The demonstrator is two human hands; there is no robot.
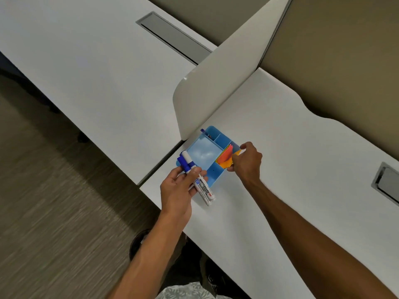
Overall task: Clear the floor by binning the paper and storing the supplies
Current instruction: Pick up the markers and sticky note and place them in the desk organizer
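At the left of the view, patterned carpet (54,201) runs beside a white desk (280,169); no loose paper shows on the visible floor. Next rightward, the left hand (176,190) is closed on two whiteboard markers (197,180), thumb lying across the barrels and fingers curled beneath them. Their blue caps project past the fingertips, over the near-left corner of the blue organizer tray (212,176), while the printed white barrels trail back over the desk surface. Judgement: the markers are light, rigid and smooth-sided, so two held together may roll or slip against each other; a mid-barrel hold, as shown, appears the soundest. The tray sits on the desk against the foot of a white divider panel (216,83). Its large central compartment is vacant; a small dark item lies in a far compartment, too small to identify. Further right, coloured paper notes (225,157) in orange, red and yellow stand in the tray's right-hand compartment. The right hand (247,162) is pinched on the notes' right edge at the tray's rim, thumb and forefinger drawn together on the sheets. Judgement: the notes are thin, soft and easily creased or fanned, so they are best held by the stacked edge. Judgement: storage of supplies is under way, with the markers not yet released into the tray.
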